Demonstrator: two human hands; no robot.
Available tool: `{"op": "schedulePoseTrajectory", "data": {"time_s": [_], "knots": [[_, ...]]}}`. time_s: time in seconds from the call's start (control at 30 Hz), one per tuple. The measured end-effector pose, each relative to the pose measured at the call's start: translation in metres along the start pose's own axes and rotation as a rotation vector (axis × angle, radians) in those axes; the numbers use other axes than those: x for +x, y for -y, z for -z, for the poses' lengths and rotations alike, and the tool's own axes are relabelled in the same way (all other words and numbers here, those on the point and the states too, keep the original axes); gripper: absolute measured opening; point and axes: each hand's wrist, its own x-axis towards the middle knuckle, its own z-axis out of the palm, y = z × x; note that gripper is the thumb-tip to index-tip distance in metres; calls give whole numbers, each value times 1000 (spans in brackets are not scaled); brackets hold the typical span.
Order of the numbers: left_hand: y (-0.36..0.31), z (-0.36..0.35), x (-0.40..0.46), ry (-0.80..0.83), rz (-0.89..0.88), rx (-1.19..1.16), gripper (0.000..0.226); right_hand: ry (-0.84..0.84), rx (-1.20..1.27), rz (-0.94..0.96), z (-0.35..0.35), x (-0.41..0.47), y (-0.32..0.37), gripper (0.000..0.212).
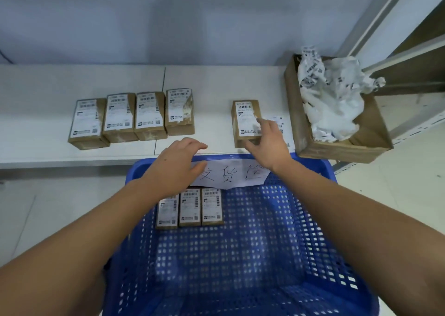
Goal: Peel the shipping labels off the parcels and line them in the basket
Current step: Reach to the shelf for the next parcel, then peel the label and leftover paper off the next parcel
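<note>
A blue plastic basket [301, 231] stands in front of me with three labelled brown parcels [190, 209] lined along its far left. Several more labelled parcels [134, 117] sit in a row on the white shelf [36, 123]. One lone parcel [245, 123] stands further right on the shelf. My right hand [267, 142] rests against its right side, fingers spread over the label edge. My left hand [178, 161] hovers over the basket's far rim, fingers apart, holding nothing. A loose label [277, 120] lies behind my right hand.
A brown cardboard box [370, 142] full of crumpled peeled labels sits at the shelf's right end. A handwritten paper sign [231, 173] hangs on the basket's far wall. Metal shelving uprights [375, 22] stand at the far right.
</note>
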Motion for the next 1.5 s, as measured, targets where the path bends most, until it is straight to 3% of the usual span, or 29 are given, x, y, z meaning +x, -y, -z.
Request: {"op": "schedulePoseTrajectory", "data": {"time_s": [0.17, 0.3, 0.5, 0.73, 1.0, 1.27, 1.5], "knots": [[-4, -7, 8, 7, 7, -68, 48, 76, -61, -171, -20, 45, 8, 109], [0, -18, 12, 63, 4, -79, 50, 74, -46, -222, -39, 63, 6, 106], [-9, -9, 12, 79, -13, -53, 50, -22, 60, -149, -27, 45, 11, 96], [-45, 22, -18, 56, 19, -149, 48, -56, 134, 72, 33, -53, 29, 98], [-98, 9, -55, -30, 113, -536, 62, 74, 286, 131, 56, -155, 25, 101], [-99, -26, -45, 100, 210, -1022, 80, 178, 437, 38, 41, -163, 22, 108], [-96, -33, -15, 98, 260, -1065, 82, 254, 432, 44, 34, -130, 11, 109]]}}
